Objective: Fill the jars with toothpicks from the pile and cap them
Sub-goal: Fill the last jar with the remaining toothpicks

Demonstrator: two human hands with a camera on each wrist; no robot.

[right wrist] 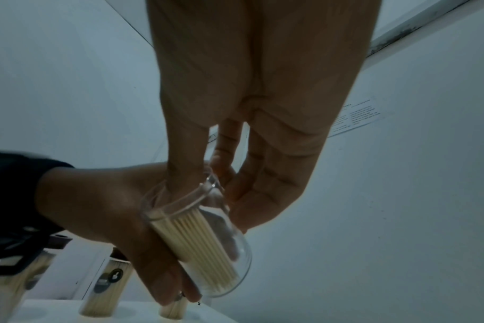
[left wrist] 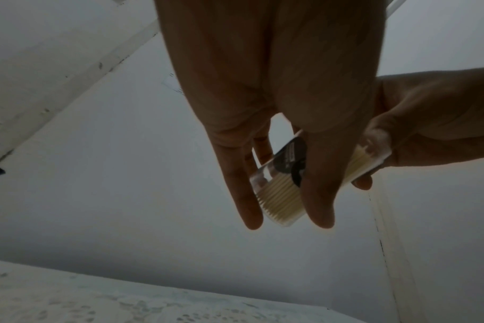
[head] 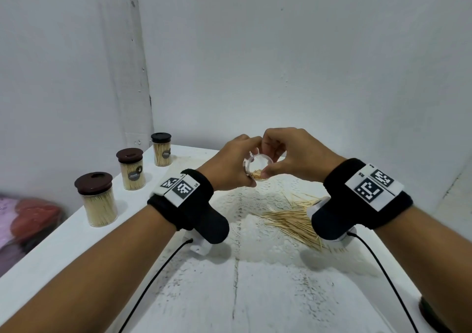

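Note:
My left hand point(head: 229, 171) grips a clear uncapped jar point(head: 258, 166) above the table, tilted with its mouth toward me. A partial bunch of toothpicks lies along the jar's lower side point(right wrist: 205, 247). In the left wrist view my fingers point(left wrist: 243, 196) wrap round the jar point(left wrist: 279, 196). My right hand point(head: 278, 153) is curled at the jar's mouth, thumb on the near rim and fingers over the far rim point(right wrist: 224, 185). I cannot tell whether it also holds toothpicks. The loose toothpick pile point(head: 293, 220) lies below, under my right wrist.
Three full, brown-capped jars point(head: 98, 199) point(head: 131, 169) point(head: 161, 150) stand in a row along the table's left edge. A white lace doily point(head: 255, 233) lies under the pile. A dark round object point(head: 431, 314) sits at the near right edge. White walls close off the back and left.

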